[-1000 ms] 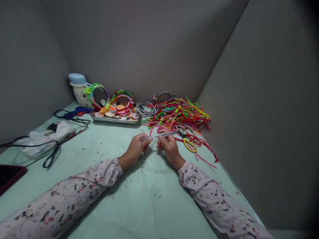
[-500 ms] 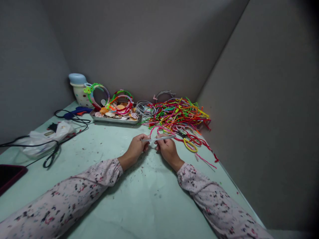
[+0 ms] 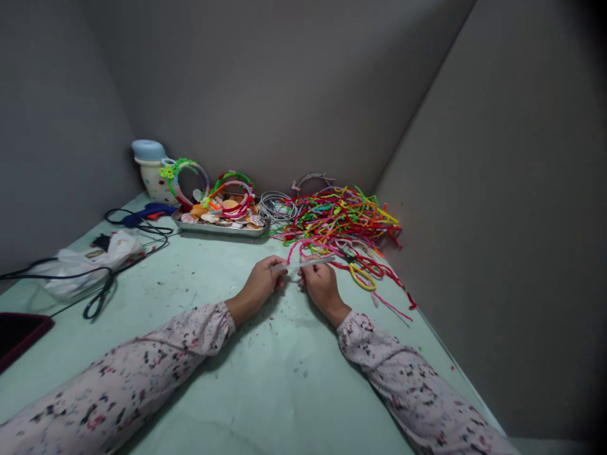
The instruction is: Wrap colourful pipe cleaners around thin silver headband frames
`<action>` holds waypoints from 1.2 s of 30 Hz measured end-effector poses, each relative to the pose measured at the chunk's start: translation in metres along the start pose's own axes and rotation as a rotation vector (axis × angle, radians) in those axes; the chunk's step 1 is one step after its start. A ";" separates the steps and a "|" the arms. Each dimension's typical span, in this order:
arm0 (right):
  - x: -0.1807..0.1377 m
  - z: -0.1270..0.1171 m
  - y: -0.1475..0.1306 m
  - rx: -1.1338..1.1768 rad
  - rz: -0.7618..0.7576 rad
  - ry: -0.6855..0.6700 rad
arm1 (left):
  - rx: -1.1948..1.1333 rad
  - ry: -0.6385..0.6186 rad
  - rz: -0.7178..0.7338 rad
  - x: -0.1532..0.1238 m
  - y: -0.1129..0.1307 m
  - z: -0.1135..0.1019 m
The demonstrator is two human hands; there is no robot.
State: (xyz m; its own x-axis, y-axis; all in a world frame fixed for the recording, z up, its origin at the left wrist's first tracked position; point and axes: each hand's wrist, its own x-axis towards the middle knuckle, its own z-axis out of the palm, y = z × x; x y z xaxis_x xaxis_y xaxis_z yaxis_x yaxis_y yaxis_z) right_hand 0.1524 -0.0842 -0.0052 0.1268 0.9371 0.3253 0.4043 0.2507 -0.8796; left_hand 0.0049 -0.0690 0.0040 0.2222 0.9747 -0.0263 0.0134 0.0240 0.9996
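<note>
A thin, translucent glue stick [image 3: 293,265] spans the gap between my two hands, lying almost level. The fingers of my left hand [image 3: 262,278] are closed at its left end. My right hand [image 3: 323,284] pinches it nearer the other end, which sticks out past the knuckles. A pink pipe cleaner [image 3: 290,251] curves up from the fingertips towards the pile behind; which hand has it, if either, is hard to tell. Just right of my right hand lie scissors with a yellow handle [image 3: 363,277].
A heap of coloured pipe cleaners [image 3: 341,215] fills the back right. Beside it are coiled grey wire [image 3: 276,206] and a metal tray [image 3: 222,231] of shells and wrapped hoops. A blue-lidded cup [image 3: 149,170], blue tool [image 3: 147,215], plastic bag [image 3: 90,262], black cable [image 3: 111,278] and phone [image 3: 21,338] stand left.
Almost nothing differs. The left end of the glue stick and the pink pipe cleaner have shifted very slightly to the right; both hands keep their places.
</note>
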 end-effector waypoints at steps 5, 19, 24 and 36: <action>-0.001 0.000 -0.001 -0.014 -0.018 0.002 | 0.042 0.007 0.033 0.003 -0.008 -0.002; 0.000 0.000 0.002 -0.116 -0.131 -0.003 | 0.085 0.002 0.071 0.003 -0.010 -0.005; -0.001 0.001 0.005 -0.154 -0.177 -0.007 | 0.063 0.000 0.046 0.002 -0.006 -0.004; -0.003 0.001 0.003 -0.209 -0.266 -0.017 | 0.004 0.006 0.017 -0.002 0.002 -0.003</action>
State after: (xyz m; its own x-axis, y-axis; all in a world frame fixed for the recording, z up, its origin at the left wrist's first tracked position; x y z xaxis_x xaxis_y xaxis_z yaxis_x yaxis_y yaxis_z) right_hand 0.1527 -0.0856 -0.0092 -0.0219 0.8500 0.5264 0.5985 0.4329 -0.6741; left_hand 0.0017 -0.0706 0.0060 0.2161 0.9763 -0.0096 0.0140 0.0067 0.9999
